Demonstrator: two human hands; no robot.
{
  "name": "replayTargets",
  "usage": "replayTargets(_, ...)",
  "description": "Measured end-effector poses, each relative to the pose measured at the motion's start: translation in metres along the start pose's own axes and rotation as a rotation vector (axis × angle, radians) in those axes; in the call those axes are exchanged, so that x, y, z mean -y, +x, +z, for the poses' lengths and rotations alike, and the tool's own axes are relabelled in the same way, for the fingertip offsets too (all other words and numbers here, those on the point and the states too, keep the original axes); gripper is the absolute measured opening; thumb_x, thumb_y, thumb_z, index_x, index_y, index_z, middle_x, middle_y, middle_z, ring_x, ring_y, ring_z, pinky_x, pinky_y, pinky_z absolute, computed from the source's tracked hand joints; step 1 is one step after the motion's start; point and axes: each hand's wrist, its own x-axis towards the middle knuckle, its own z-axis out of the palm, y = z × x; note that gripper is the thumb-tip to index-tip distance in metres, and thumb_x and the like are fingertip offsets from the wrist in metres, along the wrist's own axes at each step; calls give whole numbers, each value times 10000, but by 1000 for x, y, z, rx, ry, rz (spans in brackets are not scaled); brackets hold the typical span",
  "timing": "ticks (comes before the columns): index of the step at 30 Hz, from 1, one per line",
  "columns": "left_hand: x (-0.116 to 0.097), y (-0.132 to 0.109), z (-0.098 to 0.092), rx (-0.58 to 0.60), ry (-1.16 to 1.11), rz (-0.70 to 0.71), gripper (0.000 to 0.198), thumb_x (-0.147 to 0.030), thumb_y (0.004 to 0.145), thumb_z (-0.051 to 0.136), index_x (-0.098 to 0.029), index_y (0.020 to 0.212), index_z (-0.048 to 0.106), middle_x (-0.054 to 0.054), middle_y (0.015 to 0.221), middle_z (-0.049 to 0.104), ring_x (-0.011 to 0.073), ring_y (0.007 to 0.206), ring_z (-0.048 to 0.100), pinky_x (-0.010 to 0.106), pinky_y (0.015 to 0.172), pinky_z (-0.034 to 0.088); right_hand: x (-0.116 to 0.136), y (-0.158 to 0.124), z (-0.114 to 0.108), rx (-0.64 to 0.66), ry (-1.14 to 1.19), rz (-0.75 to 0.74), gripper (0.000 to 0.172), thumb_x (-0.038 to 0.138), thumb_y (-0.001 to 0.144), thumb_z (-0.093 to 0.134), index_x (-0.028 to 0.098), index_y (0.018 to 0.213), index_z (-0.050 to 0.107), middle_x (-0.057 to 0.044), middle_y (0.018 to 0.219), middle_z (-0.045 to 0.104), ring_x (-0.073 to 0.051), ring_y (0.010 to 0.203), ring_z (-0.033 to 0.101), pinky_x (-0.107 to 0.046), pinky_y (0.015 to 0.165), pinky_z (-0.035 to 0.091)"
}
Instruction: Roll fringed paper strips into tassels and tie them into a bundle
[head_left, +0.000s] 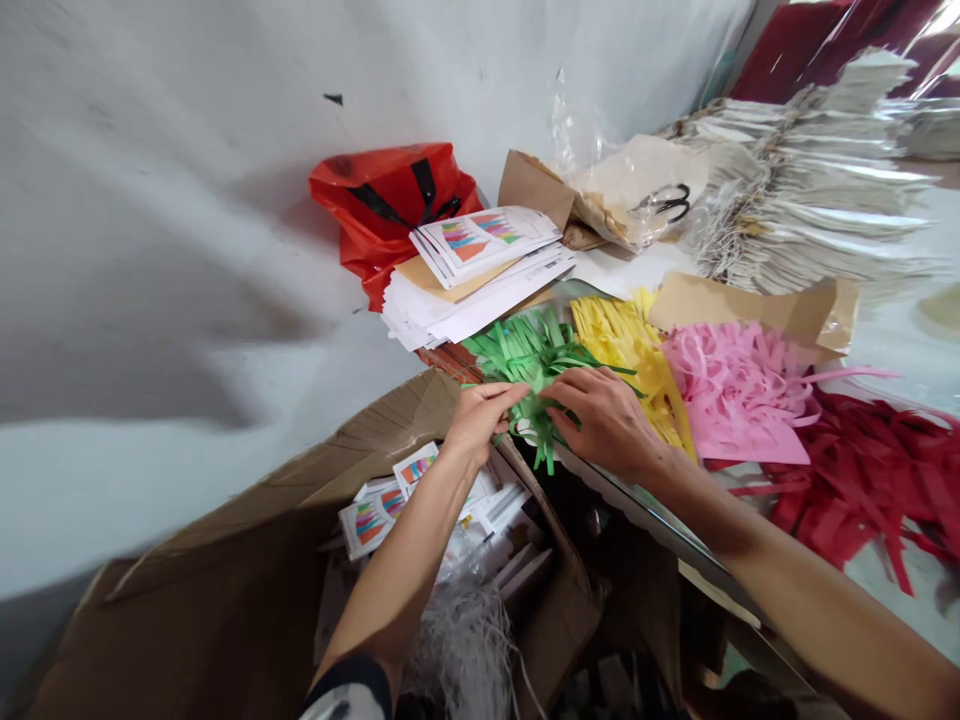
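Both my hands are at a pile of green fringed tissue paper on the table's near left corner. My left hand pinches a piece of the green paper between thumb and fingers. Close beside it, my right hand bends its fingers down onto the same green strips; its fingertips are partly hidden, so I cannot tell how firmly it grips. Yellow fringed paper lies just beyond my right hand. Further right are pink fringed paper and dark red fringed paper.
An open cardboard box with printed cards and white strings stands below. Behind the green paper are a card stack and a red plastic bag. Black-handled scissors lie near white paper stacks.
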Motion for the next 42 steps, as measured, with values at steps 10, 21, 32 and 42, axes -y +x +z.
replayTargets(10,-1,1,3,7,-95,-59,563,-457,397,1046,-119,686,701,-111,528,338,3,450,224,187,403,110,-8,-1,0,-14,-132,188,261,380,1033,608,221,1103,802,-117,1135,725,-287,992,620,-433,854,380)
replayTargets(21,-1,-3,15,-13,-67,-6,572,-499,435,1033,-146,633,629,-100,515,383,9,445,275,179,395,146,10,8,4,-97,27,238,127,356,951,743,234,940,776,-63,990,755,-265,971,615,-425,863,369)
replayTargets(32,4,-3,18,-16,-49,39,652,-607,465,1006,-168,572,536,-103,517,330,16,459,253,172,405,170,19,10,10,-89,123,377,95,261,905,720,228,818,700,-47,901,753,-265,953,641,-412,875,373)
replayTargets(42,14,3,15,-65,-8,120,628,-660,487,971,-164,595,601,-90,519,370,33,467,277,195,429,199,13,13,-2,-214,362,458,118,188,839,665,221,727,652,-24,826,718,-224,867,649,-356,831,429)
